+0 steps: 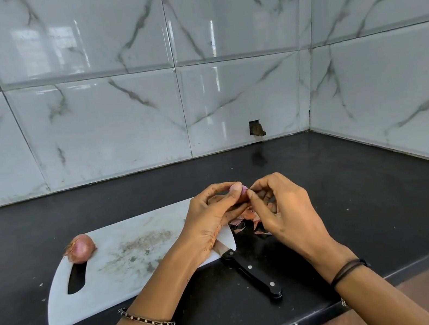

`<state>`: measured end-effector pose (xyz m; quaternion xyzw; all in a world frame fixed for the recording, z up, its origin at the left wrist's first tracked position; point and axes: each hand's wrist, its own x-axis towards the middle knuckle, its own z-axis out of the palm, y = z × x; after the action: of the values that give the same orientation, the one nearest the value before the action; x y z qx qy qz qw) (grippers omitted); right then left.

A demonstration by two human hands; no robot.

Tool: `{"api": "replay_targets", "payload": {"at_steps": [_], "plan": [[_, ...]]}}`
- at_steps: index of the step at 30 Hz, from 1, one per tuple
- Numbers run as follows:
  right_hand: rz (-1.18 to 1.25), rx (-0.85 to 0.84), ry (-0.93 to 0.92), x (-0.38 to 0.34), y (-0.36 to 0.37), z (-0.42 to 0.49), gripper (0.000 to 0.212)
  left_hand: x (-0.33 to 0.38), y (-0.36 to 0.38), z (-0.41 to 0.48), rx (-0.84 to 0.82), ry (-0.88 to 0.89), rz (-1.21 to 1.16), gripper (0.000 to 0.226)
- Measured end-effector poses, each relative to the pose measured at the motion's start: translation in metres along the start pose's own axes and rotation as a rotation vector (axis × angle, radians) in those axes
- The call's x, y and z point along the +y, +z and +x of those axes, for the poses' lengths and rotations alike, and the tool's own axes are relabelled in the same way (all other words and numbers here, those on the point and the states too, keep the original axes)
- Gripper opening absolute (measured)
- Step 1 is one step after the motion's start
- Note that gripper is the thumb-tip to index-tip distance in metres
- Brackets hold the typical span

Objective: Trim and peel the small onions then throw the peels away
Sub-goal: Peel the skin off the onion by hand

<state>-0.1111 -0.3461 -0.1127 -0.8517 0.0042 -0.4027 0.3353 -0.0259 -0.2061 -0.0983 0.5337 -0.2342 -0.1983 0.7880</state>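
Pink-skinned and small, one onion sits between both hands, raised just above the right end of the cutting board. The left hand curls fingers and thumb round it; the right hand pinches at its right end with curled fingertips. Beneath them lies a loose heap of thin, papery peels, several pieces, spilling from the board's edge onto the counter. One knife with a black riveted handle lies near the hands, its blade partly hidden under the left wrist. A second onion, unpeeled, rests well apart at the left end of the single white plastic cutting board, beside its handle slot. Smooth black counter meets glossy marble-patterned tiles.
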Motion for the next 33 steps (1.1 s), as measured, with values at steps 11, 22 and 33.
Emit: {"api": "replay_targets", "payload": {"at_steps": [11, 22, 33], "plan": [[0.001, -0.084, -0.106, -0.0036, 0.0014, -0.0002, 0.009, 0.0005, 0.0020, -0.0026, 0.065, 0.007, -0.007, 0.028], [0.005, -0.147, -0.115, -0.0056, 0.0002, -0.0011, 0.005, 0.0044, 0.0024, -0.0005, 0.090, -0.069, -0.032, 0.037], [0.126, -0.045, 0.065, -0.0089, -0.0019, -0.0020, 0.008, 0.0034, 0.0013, -0.0002, 0.048, -0.068, -0.030, 0.026]]}}
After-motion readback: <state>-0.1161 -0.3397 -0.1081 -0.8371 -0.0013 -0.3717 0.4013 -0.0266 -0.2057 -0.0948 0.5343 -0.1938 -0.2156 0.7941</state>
